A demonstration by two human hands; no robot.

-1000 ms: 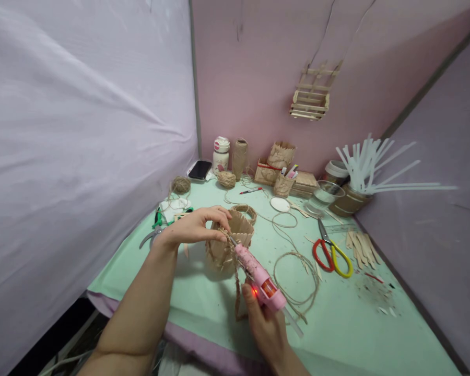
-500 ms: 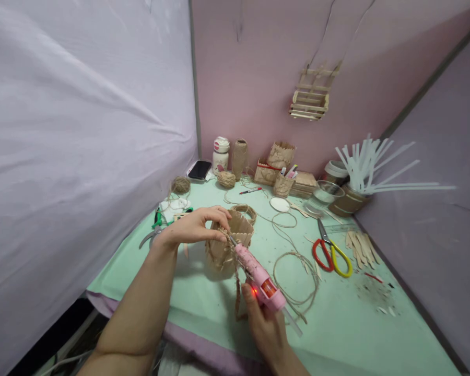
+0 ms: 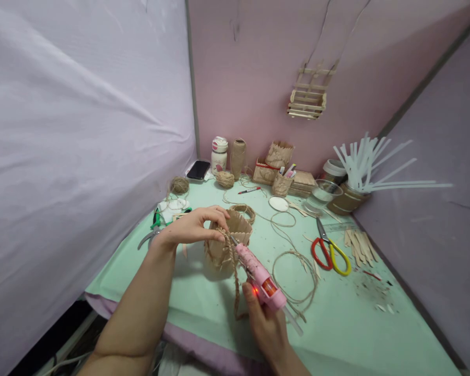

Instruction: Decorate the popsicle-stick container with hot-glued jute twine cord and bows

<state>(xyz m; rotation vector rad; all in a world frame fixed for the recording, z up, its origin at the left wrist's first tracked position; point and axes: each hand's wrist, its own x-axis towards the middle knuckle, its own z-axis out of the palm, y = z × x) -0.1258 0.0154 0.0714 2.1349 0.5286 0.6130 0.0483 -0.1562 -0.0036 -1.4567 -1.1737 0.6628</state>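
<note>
A small basket of wooden sticks (image 3: pixel 241 226) stands on the green tabletop in front of me. My left hand (image 3: pixel 201 225) pinches a braided twine cord (image 3: pixel 236 282) at the basket's near rim, and the cord's loose end hangs down to the table. My right hand (image 3: pixel 268 324) is wrapped round a pink hot glue gun (image 3: pixel 260 277), its red light glowing. The gun's metal nozzle points up and left, close to the cord and my left fingertips; whether it touches cannot be made out. A clear glue stick (image 3: pixel 293 319) pokes out of its back end.
Red-and-yellow scissors (image 3: pixel 331 253), loose twine (image 3: pixel 297 279) and wooden sticks (image 3: pixel 360 246) lie to the right. Pruning shears (image 3: pixel 151 235) are at the left. Along the back stand a bottle (image 3: pixel 219 156), a pen cup (image 3: pixel 282 184) and a pot of glue sticks (image 3: pixel 348 198).
The nozzle has drawn slightly away from the left fingertips. The whole view has shifted a little; both hands keep their grip.
</note>
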